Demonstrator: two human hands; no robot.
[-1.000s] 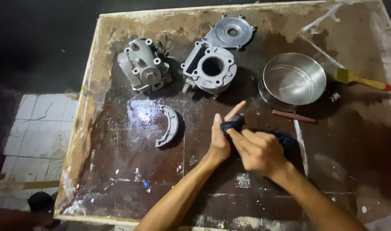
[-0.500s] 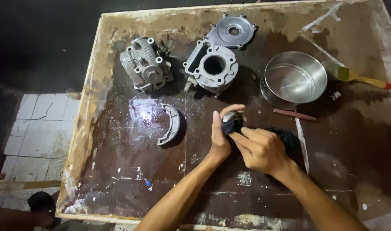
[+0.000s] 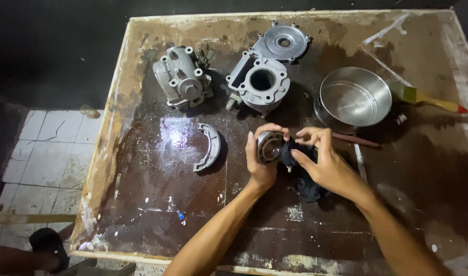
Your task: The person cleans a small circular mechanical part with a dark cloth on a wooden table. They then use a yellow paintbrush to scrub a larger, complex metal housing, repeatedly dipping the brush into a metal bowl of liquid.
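Note:
My left hand grips a round metal bearing above the middle of the worn wooden table. Its open face is turned toward me. My right hand pinches a dark rag just right of the bearing, and the cloth touches the bearing's side. The rest of the rag hangs down under my right palm.
A curved brake shoe lies left of my hands. Behind stand a finned cylinder head, an engine cylinder block and a round cover plate. A steel bowl, a paintbrush and a thin rod lie right. Tiled floor lies left.
The rag wrapped the bearing before. My right hand has pulled the cloth off to the right, and the bearing's face now shows in my left hand.

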